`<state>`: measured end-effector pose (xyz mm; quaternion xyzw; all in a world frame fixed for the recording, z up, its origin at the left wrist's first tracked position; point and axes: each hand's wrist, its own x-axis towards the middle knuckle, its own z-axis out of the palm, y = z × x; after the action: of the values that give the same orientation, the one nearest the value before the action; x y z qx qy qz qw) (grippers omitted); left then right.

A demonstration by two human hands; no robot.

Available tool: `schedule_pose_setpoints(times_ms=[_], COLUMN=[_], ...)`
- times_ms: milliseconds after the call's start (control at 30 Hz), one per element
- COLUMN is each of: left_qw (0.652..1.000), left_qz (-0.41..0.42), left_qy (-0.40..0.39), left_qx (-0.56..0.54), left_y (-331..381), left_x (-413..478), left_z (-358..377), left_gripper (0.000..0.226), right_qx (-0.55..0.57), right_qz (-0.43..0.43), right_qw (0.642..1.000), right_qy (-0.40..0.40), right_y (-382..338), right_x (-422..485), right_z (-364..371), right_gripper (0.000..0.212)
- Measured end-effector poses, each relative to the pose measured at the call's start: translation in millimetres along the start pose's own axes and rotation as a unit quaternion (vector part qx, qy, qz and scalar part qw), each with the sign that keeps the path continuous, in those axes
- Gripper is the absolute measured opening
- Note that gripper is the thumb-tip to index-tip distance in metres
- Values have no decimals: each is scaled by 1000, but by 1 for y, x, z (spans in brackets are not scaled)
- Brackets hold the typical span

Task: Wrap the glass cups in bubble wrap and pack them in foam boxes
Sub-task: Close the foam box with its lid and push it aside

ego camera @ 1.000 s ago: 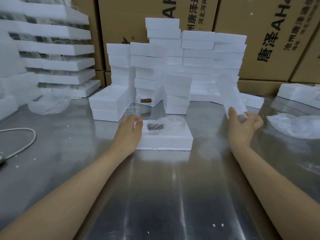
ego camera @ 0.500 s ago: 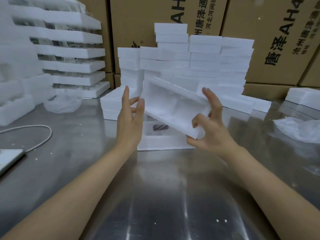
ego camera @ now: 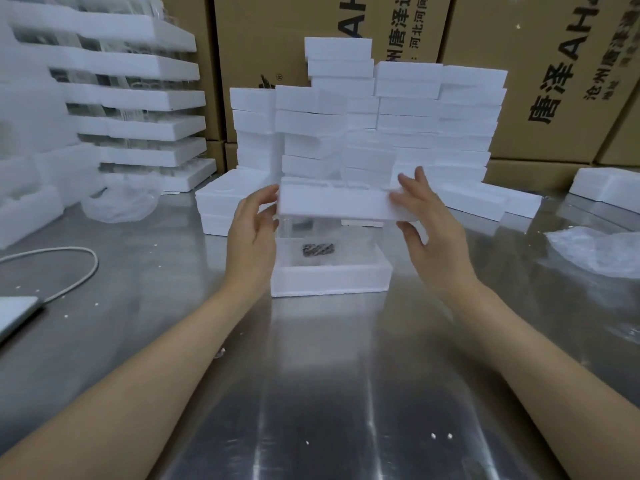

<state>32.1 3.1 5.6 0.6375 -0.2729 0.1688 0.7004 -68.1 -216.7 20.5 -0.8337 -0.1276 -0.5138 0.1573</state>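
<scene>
A white foam box base point(ego camera: 330, 280) lies on the steel table in front of me. Inside it rests a bubble-wrapped glass cup point(ego camera: 318, 250) with a dark patterned patch showing through the wrap. I hold a white foam lid point(ego camera: 334, 202) level in the air just above the base. My left hand point(ego camera: 254, 233) grips the lid's left end and my right hand point(ego camera: 431, 230) grips its right end. The lid hides the back part of the base.
Stacks of white foam boxes point(ego camera: 381, 112) stand behind the base, with more foam trays point(ego camera: 138, 98) at the left. Brown cartons point(ego camera: 519, 64) line the back. Loose bubble wrap point(ego camera: 595, 251) lies right, a clear bag point(ego camera: 121, 202) left, a white cable point(ego camera: 69, 271) near left.
My right hand brought the foam lid from the right side over the base. My left hand left the base and took the lid's left end. The lid went from tilted to level.
</scene>
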Motion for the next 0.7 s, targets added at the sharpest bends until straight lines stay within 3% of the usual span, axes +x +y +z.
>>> schedule_pose_setpoints(times_ms=[100,200,367,467,600,700], left_qw=[997,998,998,998,989,986], left_qz=[-54,-26,21,-7,-101,-98], left_qy=[-26,-56,7,27,-41,-79], left_qx=[-45,30,52,64,98,110], left_y=[-1,-3,0,0,-9,-9], left_x=[1,-7,-2,0,-3,-4], left_z=[1,5,3,0,5,5], left_gripper=[28,24,17,20,27,20], right_qx=[-18,-6,14,28,29,97], right_qz=[-16,-6,20,8,13,89], right_qw=[999,998,999,997,993,982], right_qy=[-24,-59,-42,-64,-112,-132], right_y=[2,2,8,5,4,5], right_x=[-7,-13,-15,-17,-22,-21], right_z=[5,10,9,10,11,12], right_gripper=[35,31,29,40,25,38])
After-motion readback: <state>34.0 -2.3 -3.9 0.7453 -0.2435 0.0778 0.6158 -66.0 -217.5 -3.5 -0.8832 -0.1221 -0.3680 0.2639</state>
